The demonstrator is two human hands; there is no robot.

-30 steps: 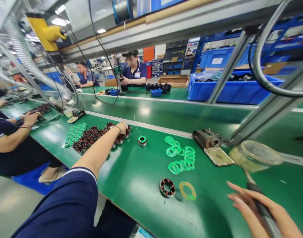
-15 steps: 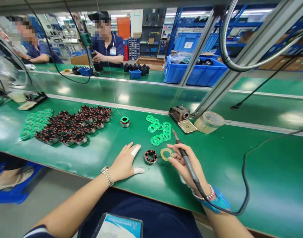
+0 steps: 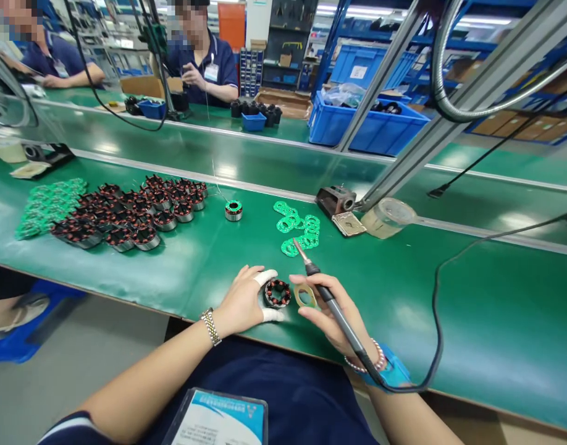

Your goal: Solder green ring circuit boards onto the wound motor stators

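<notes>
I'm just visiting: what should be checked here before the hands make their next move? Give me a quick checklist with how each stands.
1. Left hand at the wound ring: ok, finger and thumb beside it.
2. That grip firm: cannot tell.
3. Iron in the right hand: ok.
4. Iron's tip away from left fingers: ok, it points away from the person.
5. Yellowish ring on the wound ring: not ok, it is beside it.
6. Tip hot: cannot tell.

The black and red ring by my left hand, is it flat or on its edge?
Flat: the ring rests on the green bench beside the left hand, its open centre facing up.
</notes>
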